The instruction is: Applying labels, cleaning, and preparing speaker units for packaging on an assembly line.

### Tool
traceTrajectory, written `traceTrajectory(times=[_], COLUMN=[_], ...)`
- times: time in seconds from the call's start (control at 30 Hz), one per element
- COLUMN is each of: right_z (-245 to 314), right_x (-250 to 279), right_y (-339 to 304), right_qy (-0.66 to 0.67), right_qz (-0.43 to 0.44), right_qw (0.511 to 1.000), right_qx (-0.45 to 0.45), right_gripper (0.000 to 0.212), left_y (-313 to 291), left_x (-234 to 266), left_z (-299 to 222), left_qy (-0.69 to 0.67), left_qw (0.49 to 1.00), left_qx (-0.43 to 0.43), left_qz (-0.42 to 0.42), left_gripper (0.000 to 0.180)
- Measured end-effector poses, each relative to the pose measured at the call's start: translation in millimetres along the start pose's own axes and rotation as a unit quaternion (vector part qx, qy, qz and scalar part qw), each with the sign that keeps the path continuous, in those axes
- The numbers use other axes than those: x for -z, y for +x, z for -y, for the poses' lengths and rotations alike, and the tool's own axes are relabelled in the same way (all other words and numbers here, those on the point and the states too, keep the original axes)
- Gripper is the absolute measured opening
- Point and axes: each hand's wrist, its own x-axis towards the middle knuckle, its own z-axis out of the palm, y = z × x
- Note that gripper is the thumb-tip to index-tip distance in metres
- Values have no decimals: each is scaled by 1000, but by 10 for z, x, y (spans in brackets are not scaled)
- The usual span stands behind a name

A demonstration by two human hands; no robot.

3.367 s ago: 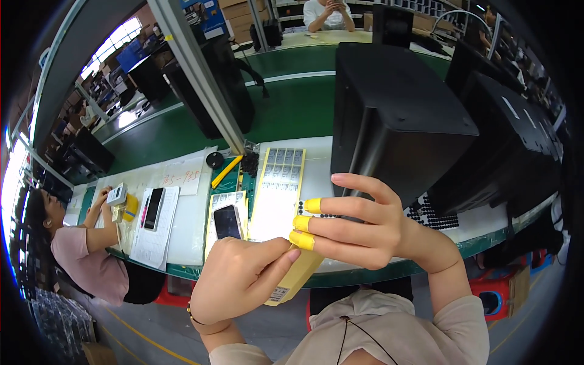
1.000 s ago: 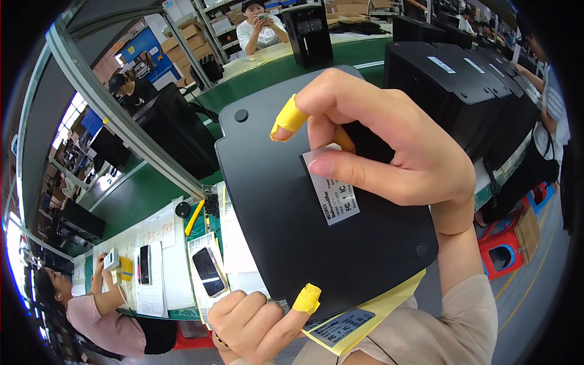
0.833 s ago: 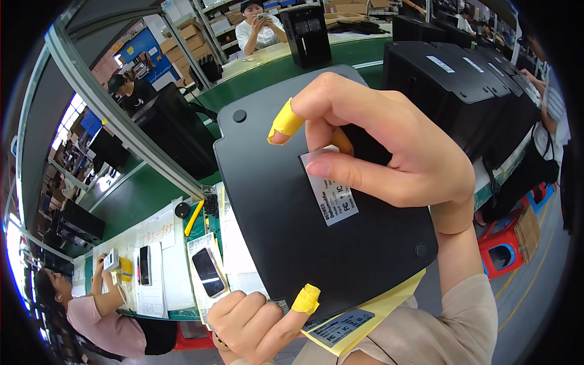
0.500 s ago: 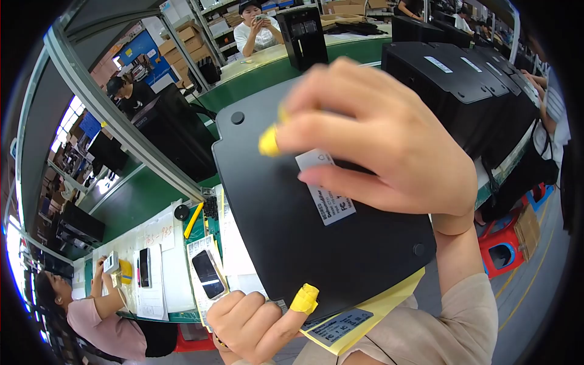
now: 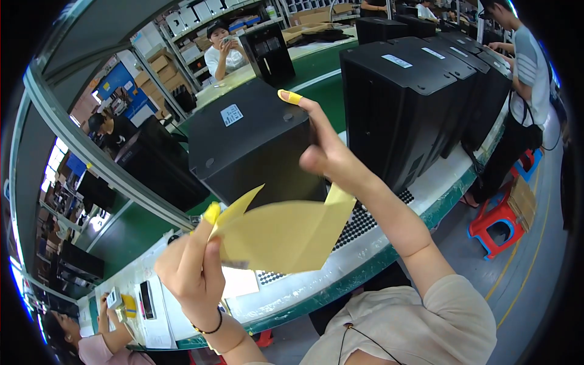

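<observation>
A black computer case [image 5: 246,146] stands on the workbench in front of me, with a small white label on its upper face. My right hand [image 5: 325,152] rests on its right edge, a yellow finger cot on the raised index finger. My left hand [image 5: 191,267], also wearing a yellow finger cot, pinches a folded yellow backing sheet [image 5: 286,234] and holds it up in front of the case.
A row of black cases [image 5: 413,91] stands to the right on the green-edged workbench [image 5: 365,267]. A person in a grey shirt [image 5: 526,91] stands at far right near red stools [image 5: 499,222]. Papers and phones [image 5: 146,301] lie at left; other people sit at the left and behind.
The case, held up close with its underside toward me, now stands on the bench. My right hand shifted from the label to its edge. My left hand lifted the yellow sheet.
</observation>
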Motion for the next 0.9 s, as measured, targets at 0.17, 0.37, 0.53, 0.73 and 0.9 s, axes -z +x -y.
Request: traceTrajectory(times=[0.17,0.37,0.53,0.73,0.9], right_z=[47,-895,-1565,-2305,-2635], right_x=[-186,-263,-188,-219,121], right_y=[233,1430,2007,2039,2118], right_qy=[99,140,-105,-271,-336], right_qz=[29,-120,-231,-283,-281], right_qw=[989,980,966,902,888], right_qx=[-105,-69,57,182,137], right_gripper=[68,32,41,44,42], left_y=[-433,-690,-874,-1103,-1148], left_x=[330,494,407,236,93], left_z=[140,271,400,509,648], left_qy=[-56,-138,-154,-152,-131], left_qw=[993,960,912,895,881], left_qx=[58,181,298,338,381], left_qz=[83,162,236,249,250], left_gripper=[22,18,23,23,23])
